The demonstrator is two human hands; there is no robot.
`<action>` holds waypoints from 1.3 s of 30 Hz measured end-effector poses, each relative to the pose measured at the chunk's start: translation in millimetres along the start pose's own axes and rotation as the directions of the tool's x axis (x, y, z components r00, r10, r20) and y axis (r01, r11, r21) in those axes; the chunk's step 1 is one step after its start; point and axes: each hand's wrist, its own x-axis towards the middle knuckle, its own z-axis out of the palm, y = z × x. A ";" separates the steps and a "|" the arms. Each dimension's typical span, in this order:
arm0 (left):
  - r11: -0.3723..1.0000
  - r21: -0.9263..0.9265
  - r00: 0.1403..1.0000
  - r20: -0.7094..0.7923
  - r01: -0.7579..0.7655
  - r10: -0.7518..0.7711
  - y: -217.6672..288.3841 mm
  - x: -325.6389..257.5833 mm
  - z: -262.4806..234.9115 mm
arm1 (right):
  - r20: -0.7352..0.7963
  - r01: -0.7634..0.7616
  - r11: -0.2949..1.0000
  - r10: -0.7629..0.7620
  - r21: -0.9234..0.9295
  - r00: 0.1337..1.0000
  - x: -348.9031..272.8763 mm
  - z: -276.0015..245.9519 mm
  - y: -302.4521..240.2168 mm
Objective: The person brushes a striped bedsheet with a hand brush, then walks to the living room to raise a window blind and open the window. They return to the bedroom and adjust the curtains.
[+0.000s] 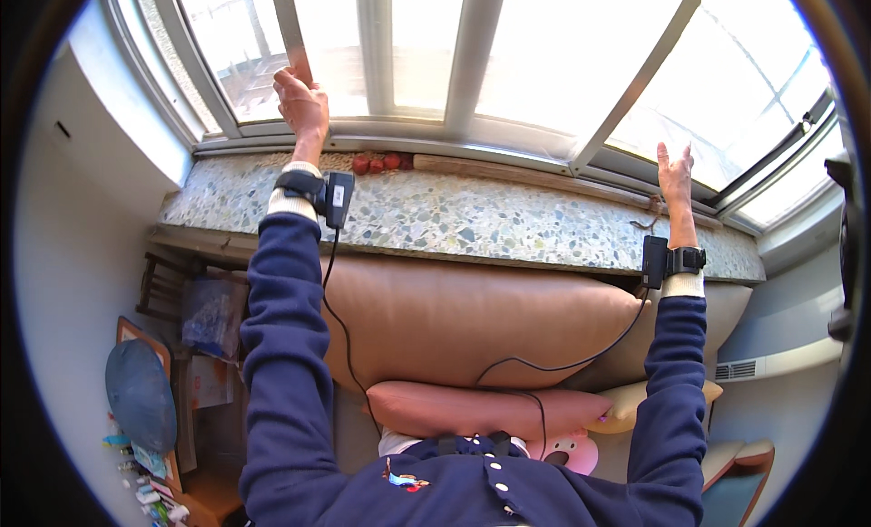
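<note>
At the left, my left hand (302,108) has its fingers curled around the upright edge of a sliding window frame (290,28). Farther right, my right hand (675,175) is raised in front of the right window pane (717,101), its fingers stretched and apart, holding nothing. Whether its fingertips touch the glass I cannot tell. Both arms reach out over a speckled stone sill (472,214). Each wrist wears a black strap with a small box, and a cable runs down from each box.
Several small red objects (381,162) and a long wooden strip (526,175) lie along the window track. Below the sill are a large brown cushion (472,318), a pink cushion (481,409) and a yellow one (635,407). A dark wooden chair (159,282) stands at left.
</note>
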 end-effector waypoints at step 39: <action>0.845 -0.534 0.925 0.305 -0.030 0.226 54.3 -34.6 -72.3 | 0.371 0.145 0.704 -0.524 0.695 0.766 -113.0 123.3 -371.2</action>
